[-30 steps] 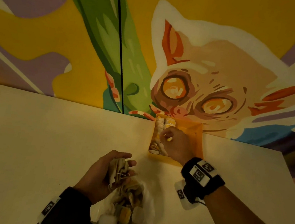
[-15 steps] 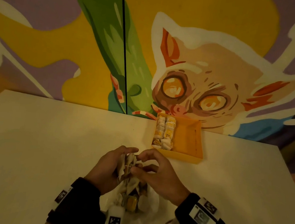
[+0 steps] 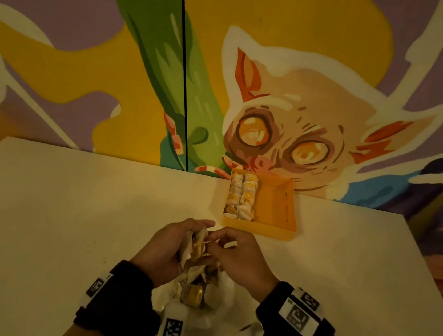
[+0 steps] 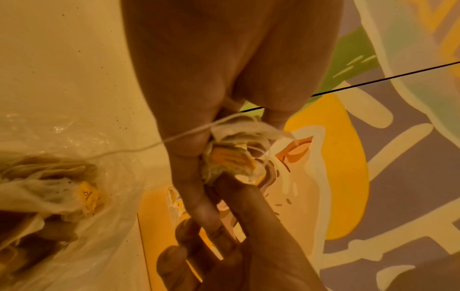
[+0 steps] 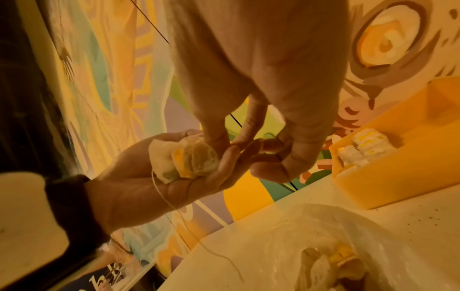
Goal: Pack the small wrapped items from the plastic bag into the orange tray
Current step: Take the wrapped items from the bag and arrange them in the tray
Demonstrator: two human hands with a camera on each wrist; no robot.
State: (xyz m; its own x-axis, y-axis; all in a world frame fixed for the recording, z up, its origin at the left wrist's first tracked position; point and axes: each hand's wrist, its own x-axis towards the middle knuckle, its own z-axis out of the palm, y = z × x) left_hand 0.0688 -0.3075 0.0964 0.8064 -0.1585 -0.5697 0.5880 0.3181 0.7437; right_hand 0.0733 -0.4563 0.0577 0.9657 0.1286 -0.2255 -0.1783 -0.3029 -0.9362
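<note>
Over the table's near middle, my left hand (image 3: pixel 182 237) grips a bunch of small wrapped items (image 3: pixel 198 246), pale paper with yellow tags and a loose string (image 5: pixel 174 208). My right hand (image 3: pixel 218 245) meets it from the right, and its thumb and forefinger pinch one item at the bunch's edge (image 5: pixel 211 155). The clear plastic bag (image 3: pixel 223 293) lies under both wrists with more items inside (image 4: pixel 62 189). The orange tray (image 3: pixel 260 230) stands at the table's far edge; several items (image 3: pixel 242 195) fill its left side.
A painted wall (image 3: pixel 291 115) rises straight behind the tray. The white table (image 3: pixel 55 217) reaches far to the left and some way to the right of the hands. The tray's right half (image 3: pixel 274 202) is bare.
A second ago my right hand was in the tray; it has drawn back to the bunch in my left hand. My left hand has lifted slightly off the bag.
</note>
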